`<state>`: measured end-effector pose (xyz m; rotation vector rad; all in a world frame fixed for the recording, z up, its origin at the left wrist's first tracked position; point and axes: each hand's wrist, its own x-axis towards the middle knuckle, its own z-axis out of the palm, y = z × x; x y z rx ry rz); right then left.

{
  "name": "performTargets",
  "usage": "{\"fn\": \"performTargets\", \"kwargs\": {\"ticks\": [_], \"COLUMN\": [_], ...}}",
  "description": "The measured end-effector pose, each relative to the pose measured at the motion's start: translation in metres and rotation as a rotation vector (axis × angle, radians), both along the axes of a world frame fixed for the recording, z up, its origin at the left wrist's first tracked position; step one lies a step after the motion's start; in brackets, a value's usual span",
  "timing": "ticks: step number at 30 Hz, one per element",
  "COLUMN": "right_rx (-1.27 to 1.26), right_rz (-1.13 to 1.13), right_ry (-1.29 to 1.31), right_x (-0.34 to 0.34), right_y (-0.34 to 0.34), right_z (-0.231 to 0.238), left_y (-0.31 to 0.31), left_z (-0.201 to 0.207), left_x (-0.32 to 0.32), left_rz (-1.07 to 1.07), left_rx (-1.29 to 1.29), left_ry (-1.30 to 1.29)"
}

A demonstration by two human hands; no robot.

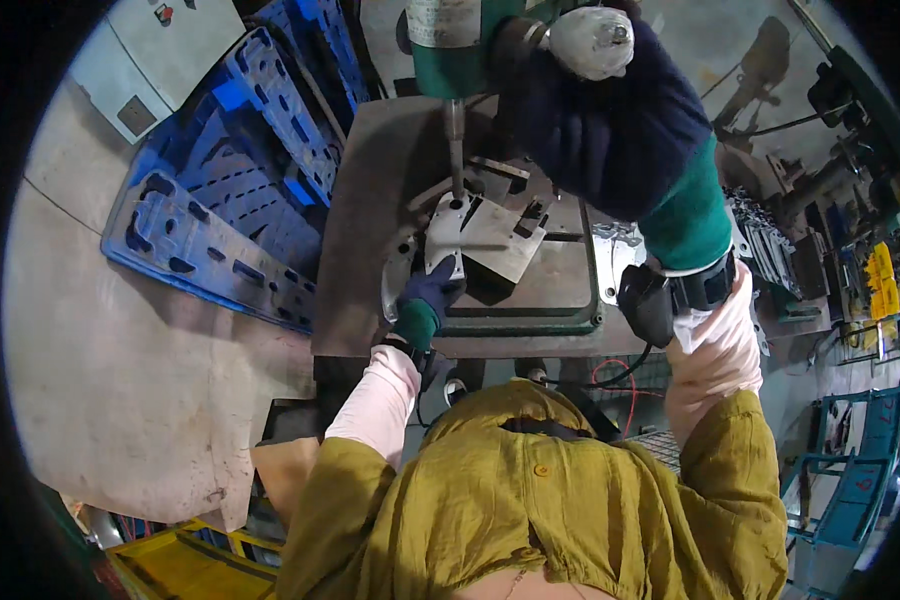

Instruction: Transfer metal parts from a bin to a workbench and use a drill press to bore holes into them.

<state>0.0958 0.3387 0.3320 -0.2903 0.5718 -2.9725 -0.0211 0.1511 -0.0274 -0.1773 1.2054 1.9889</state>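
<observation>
My left hand (431, 289), in a dark blue glove with a green cuff, grips the near edge of a pale bent metal part (470, 228). The part sits on a fixture on the drill press base (560, 290). The drill press spindle (456, 150) comes down from the green machine head (448, 60), its tip at a hole near the part's far left corner. Raised close to the camera, my gloved right hand (605, 120) is closed round the press's lever; a pale wrapped knob (592, 43) sticks out beside it. Most right fingers are hidden.
Blue plastic pallets (215, 240) stand left of the metal worktable (365, 200). Stacked metal parts (765, 245) lie to the right, past my right forearm. A teal rack (860, 465) is at lower right, and a red cable (630, 385) hangs below the table edge.
</observation>
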Motion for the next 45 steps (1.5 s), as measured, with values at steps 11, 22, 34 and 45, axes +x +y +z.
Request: {"fn": "performTargets", "kwargs": {"ticks": [11, 22, 34, 45], "right_rx": [-0.068, 0.879, 1.043, 1.534], "right_rz": [0.033, -0.443, -0.738, -1.025], "right_ry": [-0.041, 0.002, -0.426, -0.468], "right_x": [-0.013, -0.004, -0.031, -0.046], "right_y": [-0.004, -0.009, 0.005, 0.029], "right_z": [0.01, -0.088, -0.149, -0.184], "left_y": [0.005, 0.005, 0.008, 0.007], "left_z": [0.007, 0.013, 0.012, -0.007], "left_x": [-0.025, -0.024, -0.02, -0.03], "left_rz": [-0.174, -0.155, -0.142, -0.138], "left_rx": [-0.491, -0.151, -0.226, -0.447], "left_ry": [0.265, 0.045, 0.036, 0.297]}}
